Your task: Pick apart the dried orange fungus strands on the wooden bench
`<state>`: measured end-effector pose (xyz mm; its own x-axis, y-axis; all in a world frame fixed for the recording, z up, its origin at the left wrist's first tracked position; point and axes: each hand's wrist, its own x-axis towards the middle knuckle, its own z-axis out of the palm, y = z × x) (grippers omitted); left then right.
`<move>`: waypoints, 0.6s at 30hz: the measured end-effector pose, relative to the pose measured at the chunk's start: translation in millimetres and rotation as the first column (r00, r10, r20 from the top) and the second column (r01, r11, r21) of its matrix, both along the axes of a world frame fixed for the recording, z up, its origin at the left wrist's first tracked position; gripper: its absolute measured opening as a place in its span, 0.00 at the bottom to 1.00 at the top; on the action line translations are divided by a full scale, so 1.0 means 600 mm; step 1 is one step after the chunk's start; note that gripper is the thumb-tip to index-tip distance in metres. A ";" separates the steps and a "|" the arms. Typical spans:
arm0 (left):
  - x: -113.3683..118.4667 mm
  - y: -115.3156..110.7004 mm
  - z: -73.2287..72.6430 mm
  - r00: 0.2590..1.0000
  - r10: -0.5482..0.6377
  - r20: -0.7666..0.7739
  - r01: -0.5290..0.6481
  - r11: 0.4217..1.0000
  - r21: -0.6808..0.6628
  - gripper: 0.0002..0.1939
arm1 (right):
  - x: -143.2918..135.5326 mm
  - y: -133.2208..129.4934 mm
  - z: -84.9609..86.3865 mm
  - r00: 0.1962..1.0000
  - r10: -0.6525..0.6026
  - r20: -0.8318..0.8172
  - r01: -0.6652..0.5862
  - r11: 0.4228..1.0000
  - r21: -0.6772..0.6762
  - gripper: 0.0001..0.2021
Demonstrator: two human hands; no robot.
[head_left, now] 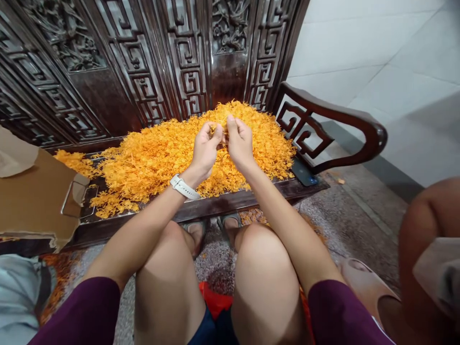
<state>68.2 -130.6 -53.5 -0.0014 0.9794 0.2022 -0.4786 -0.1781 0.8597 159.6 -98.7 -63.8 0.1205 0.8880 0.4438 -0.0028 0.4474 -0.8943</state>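
A big heap of orange artificial flower sprigs (pixel 154 158) covers the seat of a dark carved wooden bench (pixel 201 207). Above its middle, my left hand (pixel 206 148) pinches thumb against fingers, and a white watch strap circles that wrist. My right hand (pixel 239 141) is closed the same way just beside it, thumb on top, fingertips almost meeting those of the left. Between the fingertips is a small part of an orange flower sprig (pixel 223 140); most of it is hidden by the fingers or blends into the heap behind.
A cardboard box (pixel 39 196) stands on the left beside a thin metal wire frame (pixel 68 197). On the seat's right end lies a dark phone (pixel 304 172) below the curved armrest (pixel 345 115). Other people sit close on both sides. Orange bits litter the floor (pixel 215 268).
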 end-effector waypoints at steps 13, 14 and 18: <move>0.016 -0.029 0.033 0.975 -0.154 0.162 0.165 0.985 -0.056 0.14 | 0.016 -0.037 0.031 0.950 0.239 -0.202 -0.269 0.953 -0.139 0.29; 0.014 -0.030 0.037 0.973 -0.165 0.162 0.177 0.982 -0.064 0.14 | 0.021 -0.038 0.032 0.945 0.236 -0.228 -0.276 0.947 -0.163 0.29; -0.009 -0.032 0.052 0.958 -0.179 0.226 0.205 0.974 -0.097 0.14 | 0.055 -0.044 0.043 0.917 0.283 -0.281 -0.345 0.916 -0.205 0.30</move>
